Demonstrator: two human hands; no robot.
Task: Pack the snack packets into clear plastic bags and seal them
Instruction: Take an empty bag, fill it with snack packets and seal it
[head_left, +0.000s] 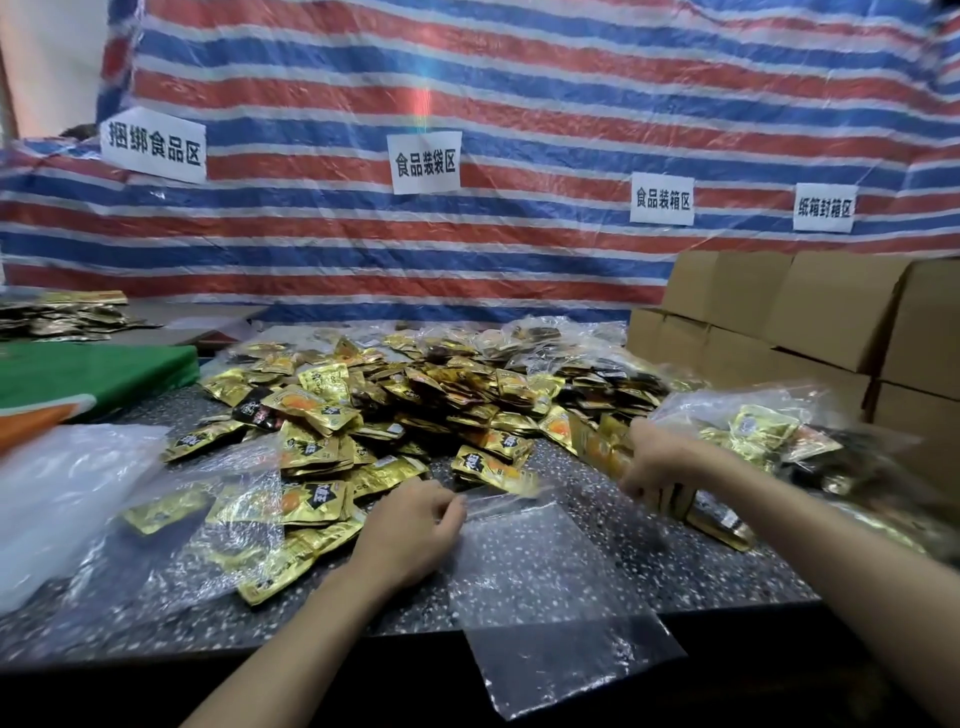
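Paper signs (425, 162) on tarp (571, 78): 捆绑食品区, 食品装袋区, 食品装箱区, 纸箱封箱区.

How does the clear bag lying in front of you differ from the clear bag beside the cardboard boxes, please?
The near bag looks empty, while the far bag, beside the cardboard boxes, holds gold packets. The near bag lies flat with one end hanging over the edge of the table; the far bag is bulged and crumpled. Both are clear plastic.
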